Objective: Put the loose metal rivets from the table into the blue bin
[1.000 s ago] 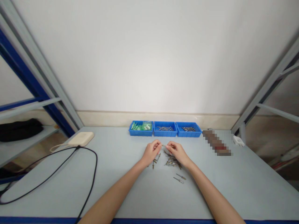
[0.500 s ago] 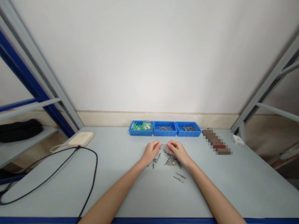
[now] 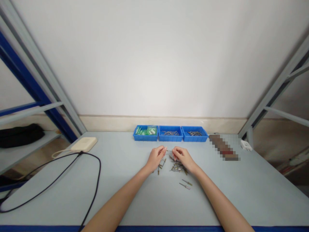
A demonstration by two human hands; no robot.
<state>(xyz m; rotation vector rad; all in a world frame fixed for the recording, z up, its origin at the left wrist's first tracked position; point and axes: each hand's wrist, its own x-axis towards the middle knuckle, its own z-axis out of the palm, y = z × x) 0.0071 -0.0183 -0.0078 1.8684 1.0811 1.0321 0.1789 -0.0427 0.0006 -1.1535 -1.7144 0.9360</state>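
Between my two hands a thin metal rivet (image 3: 169, 150) lies roughly level, pinched at each end. My left hand (image 3: 156, 157) grips its left end, fingers closed. The right end is in the closed fingertips of my right hand (image 3: 182, 157). Below my left hand lie a few rivets (image 3: 158, 169) on the grey table. A larger pile of rivets (image 3: 178, 167) sits beneath my right hand, partly hidden by it. Nearer the front, two loose rivets (image 3: 185, 186) lie side by side.
Three blue bins stand along the wall: one with green packets (image 3: 146, 138), a middle bin (image 3: 170, 138) and a right bin (image 3: 195, 138) with metal pieces. A white box (image 3: 84, 144) and black cable (image 3: 99, 167) are left; a white adapter (image 3: 245, 145) is right.
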